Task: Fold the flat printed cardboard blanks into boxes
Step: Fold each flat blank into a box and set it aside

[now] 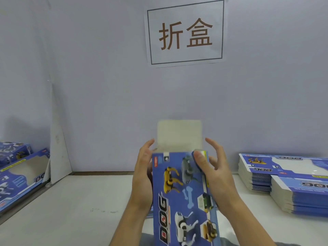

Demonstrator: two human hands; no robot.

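Cardboard box (184, 197) being squared up in both hands, top flap (179, 134) standing open

Left hand (142, 173) is cupping the box's left side with its fingers loosely spread behind the upper corner, while the right hand (215, 173) is pressing its thumb on the printed front near the top right corner, its other fingers fanning wide behind; the box is being held above the table (79, 201), between finished boxes (21, 173) at left and stacked blanks (284, 181) at right. Risks, as I judge: the thumb denting the panel, the half-formed shell collapsing flat, or the flap creasing off its score if pushed unevenly
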